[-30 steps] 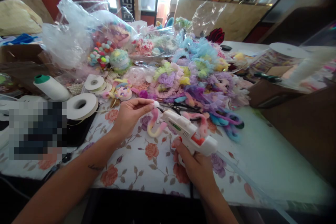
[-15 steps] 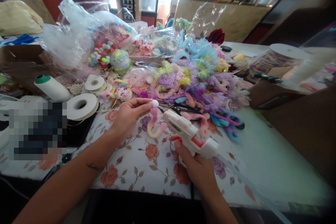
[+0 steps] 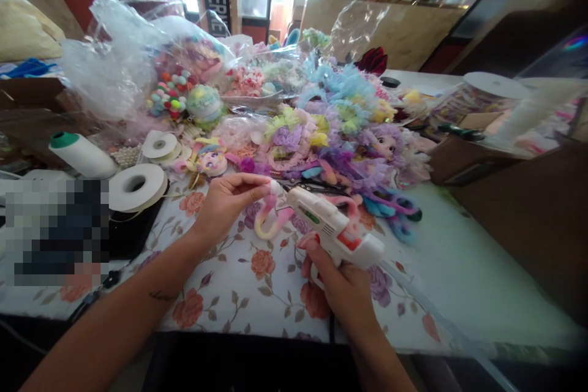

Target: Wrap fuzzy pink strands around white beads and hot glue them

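My left hand [image 3: 234, 196] pinches a small white fluffy ball [image 3: 275, 188], which looks like a pom-pom. Below it hangs a bent fuzzy strip [image 3: 263, 225] in pink and yellow, like a thick pipe cleaner; whether the two are joined I cannot tell. In my right hand [image 3: 337, 275] is a white glue gun [image 3: 321, 214], its fingers wrapped round the handle. The nozzle points up and left, at or very close to the white ball. Behind the nozzle lie dark scissors [image 3: 316, 185], partly covered.
Colourful ruffles [image 3: 298, 135], a doll head [image 3: 212, 159] and plastic bags [image 3: 110, 55] pile up behind my hands. Ribbon spools [image 3: 122, 193] and a thread cone [image 3: 82, 156] stand left. A cardboard box [image 3: 514, 208] stands right. A floral cloth [image 3: 239, 300] covers the table.
The glue gun has shifted slightly, and its nozzle is now closer to the white ball. Both hands keep their grips. The whole view has moved a little.
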A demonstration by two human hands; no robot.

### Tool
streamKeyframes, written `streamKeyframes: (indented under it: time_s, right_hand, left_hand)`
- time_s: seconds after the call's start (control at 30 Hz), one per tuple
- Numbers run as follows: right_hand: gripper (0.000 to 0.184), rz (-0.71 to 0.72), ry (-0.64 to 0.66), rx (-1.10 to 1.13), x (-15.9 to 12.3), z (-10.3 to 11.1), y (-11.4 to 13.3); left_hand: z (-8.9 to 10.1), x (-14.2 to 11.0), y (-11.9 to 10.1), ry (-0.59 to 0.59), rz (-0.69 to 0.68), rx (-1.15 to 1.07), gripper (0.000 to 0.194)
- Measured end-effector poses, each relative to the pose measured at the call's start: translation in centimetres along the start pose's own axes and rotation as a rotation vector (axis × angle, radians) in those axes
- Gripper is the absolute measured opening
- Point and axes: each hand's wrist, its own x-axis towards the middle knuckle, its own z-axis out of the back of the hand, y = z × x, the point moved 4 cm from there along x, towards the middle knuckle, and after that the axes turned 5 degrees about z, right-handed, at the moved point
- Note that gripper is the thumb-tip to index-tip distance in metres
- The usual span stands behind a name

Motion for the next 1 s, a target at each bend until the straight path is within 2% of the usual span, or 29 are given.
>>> streamKeyframes:
  time_s: [0.13,0.37,0.53,0.63,0.8,1.0]
  right_hand:
    - [0.037,0.003,-0.001,-0.009,0.0,0.0,-0.2]
    - [0.046,-0.151,0.059,-0.012,-0.5,-0.2,0.1]
    - [0.046,-0.198,0.076,-0.014,-0.6,-0.2,0.0]
    - [0.043,-0.172,0.076,-0.029,-0.4,-0.1,-0.3]
    - [0.04,-0.041,0.054,-0.08,-0.1,0.1,-0.5]
    - [0.044,-0.151,0.094,-0.067,-0.3,-0.1,-0.8]
  left_hand:
    - [0.0,0.0,0.0,-0.003,-0.007,-0.004,0.02]
    - [0.1,0.1,0.0,-0.03,0.011,-0.028,0.022]
    - [0.2,0.2,0.2,-0.04,0.028,-0.067,0.02]
    - [0.3,0.2,0.2,-0.038,0.029,-0.074,0.02]
    - [0.3,0.3,0.3,-0.031,0.038,-0.105,0.019]
    - [0.1,0.3,0.0,-0.04,0.058,-0.147,0.017]
